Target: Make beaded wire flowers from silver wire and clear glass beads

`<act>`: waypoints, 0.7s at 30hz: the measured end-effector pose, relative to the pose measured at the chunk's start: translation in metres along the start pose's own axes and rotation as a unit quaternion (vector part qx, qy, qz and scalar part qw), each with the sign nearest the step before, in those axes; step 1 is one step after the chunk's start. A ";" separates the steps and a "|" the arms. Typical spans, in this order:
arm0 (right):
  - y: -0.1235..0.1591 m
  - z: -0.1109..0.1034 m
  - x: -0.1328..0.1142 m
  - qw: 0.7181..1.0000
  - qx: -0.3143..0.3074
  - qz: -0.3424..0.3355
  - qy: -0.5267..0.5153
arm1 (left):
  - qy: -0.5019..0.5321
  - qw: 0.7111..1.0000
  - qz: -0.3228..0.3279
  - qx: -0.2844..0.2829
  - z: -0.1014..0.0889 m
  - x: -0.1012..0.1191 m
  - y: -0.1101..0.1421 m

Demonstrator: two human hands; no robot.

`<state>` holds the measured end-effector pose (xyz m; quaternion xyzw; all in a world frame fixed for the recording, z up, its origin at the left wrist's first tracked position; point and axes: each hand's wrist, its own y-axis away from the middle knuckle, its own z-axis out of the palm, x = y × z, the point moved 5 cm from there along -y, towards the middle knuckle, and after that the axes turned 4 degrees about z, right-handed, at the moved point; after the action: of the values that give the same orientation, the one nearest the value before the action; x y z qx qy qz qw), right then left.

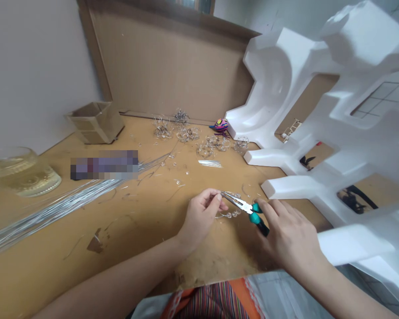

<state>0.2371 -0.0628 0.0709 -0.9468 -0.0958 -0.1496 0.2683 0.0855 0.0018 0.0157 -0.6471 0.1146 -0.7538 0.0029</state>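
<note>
My right hand (286, 230) is wrapped round the green and black handles of a pair of needle-nose pliers (242, 204), whose jaws point left. My left hand (202, 215) pinches a thin wire loop strung with clear beads (233, 214) right at the tips of the jaws. The loop hangs behind and below the pliers, just over the tabletop. Whether the jaws grip the wire is too small to tell. Several loose clear beads (177, 182) lie on the table beyond my left hand.
Long straight wires (69, 204) lie at left beside a glass of yellowish liquid (23, 173). A cardboard box (95, 124) stands behind them. Coiled beaded wire pieces (188, 133), short cut wires (210, 163) and a colourful ball (220, 126) lie farther back. White foam (286, 186) borders the right.
</note>
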 end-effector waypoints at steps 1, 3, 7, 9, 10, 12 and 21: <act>0.000 0.000 0.000 1.000 -0.002 -0.002 0.004 | -0.001 1.000 0.001 -0.001 0.000 0.000 0.000; -0.001 -0.001 0.001 1.000 -0.005 -0.007 0.009 | 0.001 1.000 0.001 -0.002 0.000 0.000 0.001; -0.002 -0.001 0.001 1.000 -0.003 -0.014 0.011 | 0.000 1.000 -0.003 0.001 0.001 -0.001 0.001; -0.002 -0.001 0.001 1.000 -0.005 -0.016 0.012 | -0.003 1.000 -0.001 0.005 0.001 -0.001 0.002; -0.002 -0.001 0.002 1.000 -0.006 -0.017 0.012 | -0.004 1.000 0.001 0.007 0.001 -0.001 0.002; -0.002 0.000 0.003 1.000 -0.006 -0.021 0.011 | -0.006 1.000 0.003 0.007 0.001 -0.002 0.002; -0.003 0.000 0.012 0.999 -0.043 -0.001 -0.029 | -0.001 1.000 0.007 -0.010 0.005 -0.004 0.003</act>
<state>0.2481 -0.0592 0.0762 -0.9612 -0.0980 -0.1264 0.2246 0.0904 -0.0018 0.0116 -0.6467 0.1272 -0.7520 0.0018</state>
